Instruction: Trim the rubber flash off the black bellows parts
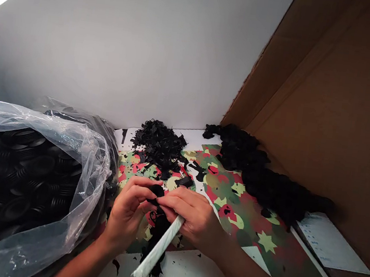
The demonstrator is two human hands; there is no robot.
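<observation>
My left hand [130, 208] is closed around a small round black rubber-like part [156, 193], thumb and fingers pinching its edge. My right hand [197, 217] meets it from the other side, fingertips at the part. In that right hand lies a slim tool with a white-wrapped handle [159, 249], which slants down toward me; its working tip is hidden by the fingers. Below the hands, black scraps [156, 239] lie on the patterned sheet and a white surface. Just beyond, a loose heap of black trimmings [158, 144] rests on the table.
At left stands a clear plastic bag [95, 163] full of round, ribbed black parts [23, 176]. A long pile of black pieces [262, 176] runs along the cardboard wall [332, 108] at right, near a paper slip [333, 242]. A white panel [149, 47] rises behind.
</observation>
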